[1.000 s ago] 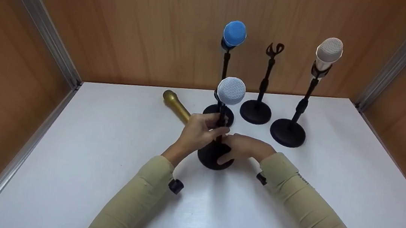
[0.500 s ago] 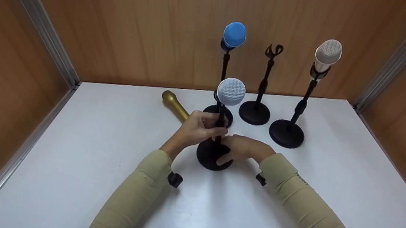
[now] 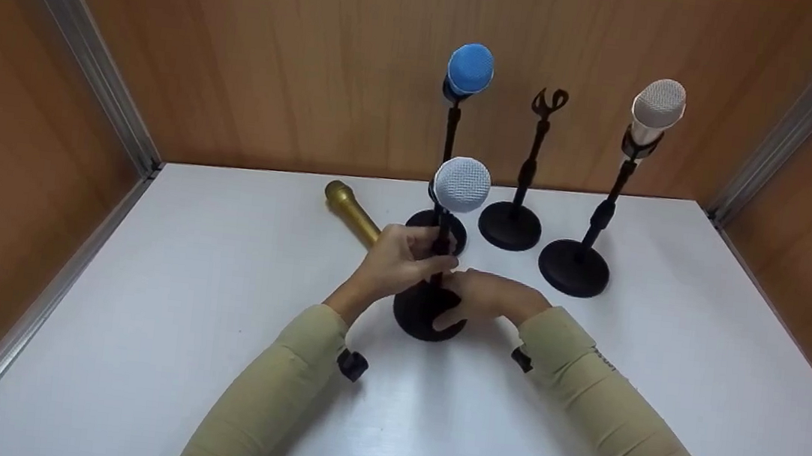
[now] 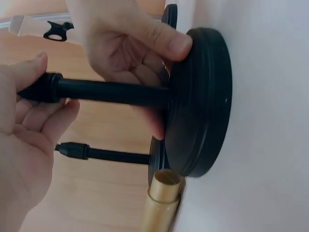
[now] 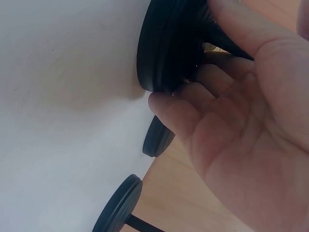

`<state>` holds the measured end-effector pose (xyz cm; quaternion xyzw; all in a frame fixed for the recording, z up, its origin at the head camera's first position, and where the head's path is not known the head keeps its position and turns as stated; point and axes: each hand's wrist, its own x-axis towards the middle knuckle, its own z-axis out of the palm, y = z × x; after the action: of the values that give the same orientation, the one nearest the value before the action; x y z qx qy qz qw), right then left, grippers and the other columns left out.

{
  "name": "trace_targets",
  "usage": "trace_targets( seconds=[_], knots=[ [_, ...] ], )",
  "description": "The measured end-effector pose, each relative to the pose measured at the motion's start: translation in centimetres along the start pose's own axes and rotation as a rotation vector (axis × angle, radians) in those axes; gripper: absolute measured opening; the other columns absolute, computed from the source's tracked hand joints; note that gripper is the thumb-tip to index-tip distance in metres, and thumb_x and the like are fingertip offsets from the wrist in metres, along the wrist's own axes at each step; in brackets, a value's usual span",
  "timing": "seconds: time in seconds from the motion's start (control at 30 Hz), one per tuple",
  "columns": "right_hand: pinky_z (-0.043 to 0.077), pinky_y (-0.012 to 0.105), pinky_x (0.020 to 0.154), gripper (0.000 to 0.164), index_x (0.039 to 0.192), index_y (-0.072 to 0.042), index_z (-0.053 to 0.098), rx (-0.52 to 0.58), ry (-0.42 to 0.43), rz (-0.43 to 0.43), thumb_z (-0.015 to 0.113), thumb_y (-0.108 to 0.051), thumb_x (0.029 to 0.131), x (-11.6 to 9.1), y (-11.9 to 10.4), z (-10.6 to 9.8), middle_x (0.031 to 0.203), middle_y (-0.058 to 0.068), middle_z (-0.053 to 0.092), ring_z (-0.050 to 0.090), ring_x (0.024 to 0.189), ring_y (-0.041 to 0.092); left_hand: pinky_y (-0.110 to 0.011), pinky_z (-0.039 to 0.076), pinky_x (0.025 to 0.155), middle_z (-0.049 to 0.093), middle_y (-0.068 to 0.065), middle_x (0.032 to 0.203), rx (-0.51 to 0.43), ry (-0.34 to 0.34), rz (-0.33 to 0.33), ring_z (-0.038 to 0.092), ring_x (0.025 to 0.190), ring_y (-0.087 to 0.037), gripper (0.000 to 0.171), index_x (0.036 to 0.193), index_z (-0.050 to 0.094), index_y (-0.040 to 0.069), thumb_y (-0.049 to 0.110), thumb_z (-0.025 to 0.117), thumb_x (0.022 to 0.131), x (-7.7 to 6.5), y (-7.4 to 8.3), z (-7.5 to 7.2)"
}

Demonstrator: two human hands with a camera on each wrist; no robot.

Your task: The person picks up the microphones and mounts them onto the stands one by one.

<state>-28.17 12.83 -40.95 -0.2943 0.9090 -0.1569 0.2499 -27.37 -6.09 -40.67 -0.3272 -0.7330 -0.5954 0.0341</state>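
Note:
A black microphone stand [image 3: 416, 312] with a round base stands on the white table, a microphone with a pale grille [image 3: 462, 185] at its top. My left hand [image 3: 391, 260] grips the stand's pole at the collar, thumb on the near side. Lower down, my right hand [image 3: 486, 293] holds the base, its thumb [image 4: 178, 46] lying on the upper face and its fingers bent behind the pole. In the left wrist view the base [image 4: 200, 106] sits at the tabletop. A gold microphone [image 3: 353, 213] lies behind my left hand, which hides its lower end in the head view.
Behind stands a blue microphone [image 3: 470, 68] on its own stand. To its right are a stand with a bare clip [image 3: 549, 103] and a stand with a white microphone [image 3: 658, 107]. Wooden panels [image 3: 303, 58] wall the table [image 3: 220, 276] at the back and sides.

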Motion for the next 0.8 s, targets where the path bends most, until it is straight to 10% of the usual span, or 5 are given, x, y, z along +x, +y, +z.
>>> trace_targets(
  seconds=[0.27, 0.43, 0.63, 0.8],
  knots=[
    [0.038, 0.044, 0.113, 0.065, 0.141, -0.002, 0.054, 0.004, 0.006, -0.029, 0.079, -0.033, 0.090, -0.1, -0.1, -0.1, 0.144, 0.013, 0.055, 0.051, 0.133, 0.027, -0.051, 0.059, 0.068, 0.073, -0.007, 0.089, -0.054, -0.063, -0.034, 0.071, 0.079, -0.036, 0.019, 0.101, 0.071, -0.005, 0.006, 0.078, 0.089, 0.3, -0.3, -0.5],
    [0.039, 0.044, 0.113, 0.066, 0.141, -0.002, 0.054, 0.001, 0.007, -0.023, 0.079, -0.034, 0.090, -0.3, -0.1, 0.0, 0.144, 0.013, 0.055, 0.051, 0.133, 0.027, -0.040, 0.060, 0.079, 0.074, -0.011, 0.098, -0.028, -0.041, -0.038, 0.073, 0.089, -0.023, 0.026, 0.108, 0.070, -0.006, 0.010, 0.079, 0.090, -0.2, 0.0, -0.3],
    [0.046, 0.042, 0.105, 0.059, 0.141, -0.009, 0.057, -0.036, 0.038, -0.066, 0.077, -0.036, 0.092, -0.9, 0.1, 0.4, 0.133, 0.008, 0.064, 0.060, 0.119, 0.022, -0.034, 0.056, 0.090, 0.072, -0.007, 0.114, 0.263, -0.089, -0.091, 0.070, 0.102, -0.016, 0.043, 0.128, 0.062, 0.004, 0.021, 0.077, 0.092, -1.6, 0.5, -0.7],
    [0.048, 0.046, 0.099, 0.056, 0.143, -0.010, 0.058, -0.164, 0.112, -0.080, 0.075, -0.032, 0.094, -2.0, 0.2, 0.0, 0.128, 0.006, 0.068, 0.061, 0.112, 0.027, -0.037, 0.055, 0.091, 0.071, -0.009, 0.114, 0.523, -0.272, -0.219, 0.067, 0.107, -0.022, 0.035, 0.125, 0.065, 0.004, 0.017, 0.075, 0.094, -3.3, 0.4, -1.0]
  ],
)
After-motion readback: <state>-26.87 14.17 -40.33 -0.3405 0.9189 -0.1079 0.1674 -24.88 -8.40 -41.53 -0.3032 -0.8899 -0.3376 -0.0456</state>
